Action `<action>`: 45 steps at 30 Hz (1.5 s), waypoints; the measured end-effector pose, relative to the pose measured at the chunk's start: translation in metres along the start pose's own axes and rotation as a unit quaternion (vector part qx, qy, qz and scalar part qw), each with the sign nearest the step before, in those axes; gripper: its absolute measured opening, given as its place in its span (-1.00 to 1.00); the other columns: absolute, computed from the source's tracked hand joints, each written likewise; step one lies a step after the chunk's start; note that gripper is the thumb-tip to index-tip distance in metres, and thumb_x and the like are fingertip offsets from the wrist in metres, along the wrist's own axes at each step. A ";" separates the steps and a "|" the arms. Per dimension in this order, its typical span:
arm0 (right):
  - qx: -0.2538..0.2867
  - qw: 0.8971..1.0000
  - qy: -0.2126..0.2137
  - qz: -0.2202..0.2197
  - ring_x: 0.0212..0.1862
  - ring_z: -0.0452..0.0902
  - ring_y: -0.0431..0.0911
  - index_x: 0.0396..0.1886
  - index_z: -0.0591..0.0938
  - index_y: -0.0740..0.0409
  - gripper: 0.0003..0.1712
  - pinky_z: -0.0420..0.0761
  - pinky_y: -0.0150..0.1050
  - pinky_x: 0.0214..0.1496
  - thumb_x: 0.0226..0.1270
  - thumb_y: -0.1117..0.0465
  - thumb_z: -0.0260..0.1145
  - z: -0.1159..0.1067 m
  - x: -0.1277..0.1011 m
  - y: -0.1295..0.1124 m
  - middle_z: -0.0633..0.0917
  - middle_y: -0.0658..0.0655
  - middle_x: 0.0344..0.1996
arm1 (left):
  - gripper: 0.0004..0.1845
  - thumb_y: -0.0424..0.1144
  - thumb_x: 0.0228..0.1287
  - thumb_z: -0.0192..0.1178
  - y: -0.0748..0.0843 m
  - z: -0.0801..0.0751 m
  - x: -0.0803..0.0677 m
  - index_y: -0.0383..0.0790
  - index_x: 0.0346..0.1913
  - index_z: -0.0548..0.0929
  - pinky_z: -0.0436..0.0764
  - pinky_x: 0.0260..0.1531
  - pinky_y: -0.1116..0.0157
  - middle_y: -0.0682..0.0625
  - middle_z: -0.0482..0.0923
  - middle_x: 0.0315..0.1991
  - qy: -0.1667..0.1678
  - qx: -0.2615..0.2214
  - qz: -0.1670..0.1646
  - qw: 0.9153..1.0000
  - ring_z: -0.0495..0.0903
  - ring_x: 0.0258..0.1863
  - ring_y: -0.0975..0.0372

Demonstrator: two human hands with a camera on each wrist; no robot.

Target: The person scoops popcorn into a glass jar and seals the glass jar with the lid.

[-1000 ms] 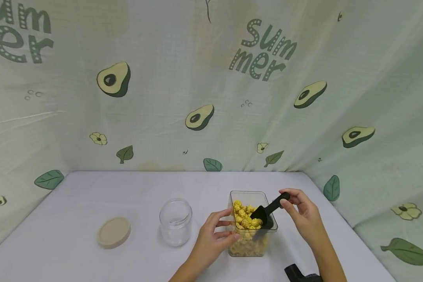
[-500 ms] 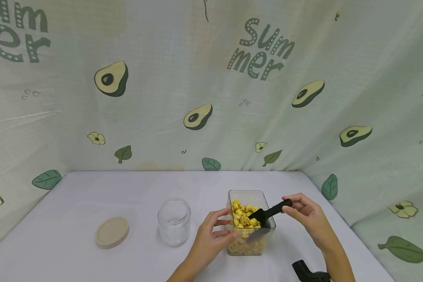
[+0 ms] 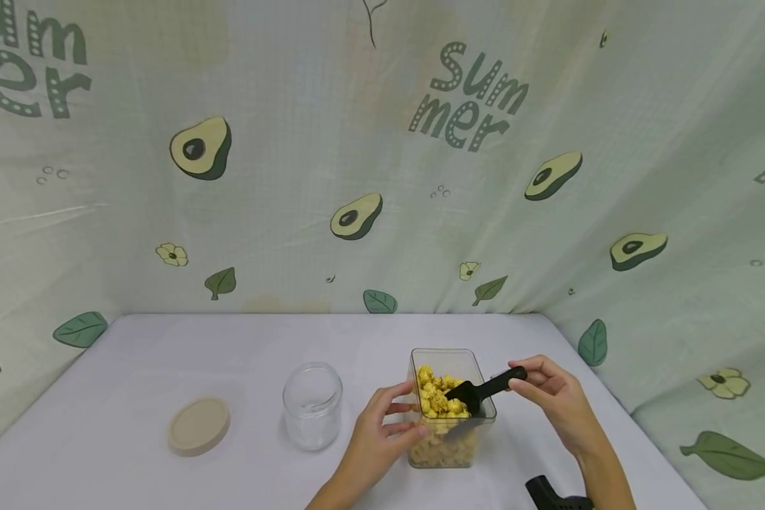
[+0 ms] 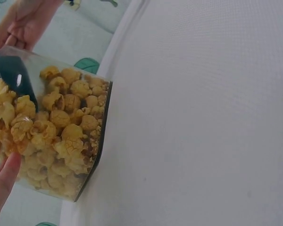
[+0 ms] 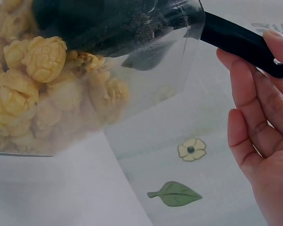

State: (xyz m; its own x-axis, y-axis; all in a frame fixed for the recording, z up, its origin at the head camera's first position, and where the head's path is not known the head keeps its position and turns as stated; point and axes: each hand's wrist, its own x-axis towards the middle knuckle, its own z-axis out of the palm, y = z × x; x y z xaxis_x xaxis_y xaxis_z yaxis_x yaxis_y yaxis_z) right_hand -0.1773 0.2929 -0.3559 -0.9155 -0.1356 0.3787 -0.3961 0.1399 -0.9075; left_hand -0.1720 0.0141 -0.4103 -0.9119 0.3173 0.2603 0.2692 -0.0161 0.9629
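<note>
I saw lid (image 3: pixel 199 426) leftmost on worktop (image 3: pixel 166 354), jar (image 3: pixel 312 406) right of it, popcorn tub (image 3: pixel 449 407) further right, scoop (image 3: pixel 478 392) inside tub.

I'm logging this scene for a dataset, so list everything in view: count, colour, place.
Popcorn container: 1, clear, rectangular, on the table right of centre, open top.
Popcorn: many pieces, yellow, inside the container.
Scoop: 1, black, bowl in the popcorn, handle over the container's right rim.
Glass jar: 1, clear, open, left of the container.
Lid: 1, beige, round, flat on the table left of the jar.
Table: 1, white cloth cover.
Backdrop: 1, pale green, avocado print.
Black object: 1, at the bottom edge; cannot tell what.
Left hand: holds the container's left side.
Right hand: holds the scoop's handle.
</note>
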 end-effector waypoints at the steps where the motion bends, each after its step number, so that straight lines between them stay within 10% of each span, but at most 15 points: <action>1: -0.005 1.000 -0.006 0.003 -0.21 0.61 -0.30 -0.10 0.55 0.24 -0.75 0.58 -0.49 -0.11 0.24 0.51 0.16 0.000 0.000 0.000 0.72 -0.14 -0.29 | -0.39 -0.13 0.14 0.31 0.000 0.000 0.000 -0.10 0.27 0.39 0.62 -0.07 0.38 -0.10 0.35 0.18 0.000 0.000 0.002 1.000 0.46 0.07 0.03; 45: 0.028 0.999 0.029 0.012 -0.23 0.60 -0.30 -0.13 0.52 0.24 -0.76 0.55 -0.48 -0.11 0.22 0.51 0.18 0.015 0.003 0.011 0.73 -0.14 -0.35 | -0.40 -0.20 0.11 0.33 0.001 0.002 -0.002 -0.09 0.25 0.41 0.63 -0.07 0.34 -0.13 0.35 0.17 0.009 -0.016 0.010 1.000 0.47 0.07 0.02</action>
State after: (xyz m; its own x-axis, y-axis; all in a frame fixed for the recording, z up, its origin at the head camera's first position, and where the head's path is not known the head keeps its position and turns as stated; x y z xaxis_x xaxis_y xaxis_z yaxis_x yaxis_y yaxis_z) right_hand -0.1833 0.2793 -0.3673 -0.9279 -0.0753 0.3652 -0.3709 0.0867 -0.9246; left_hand -0.1691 0.0151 -0.4097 -0.9116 0.3004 0.2808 0.2780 -0.0530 0.9591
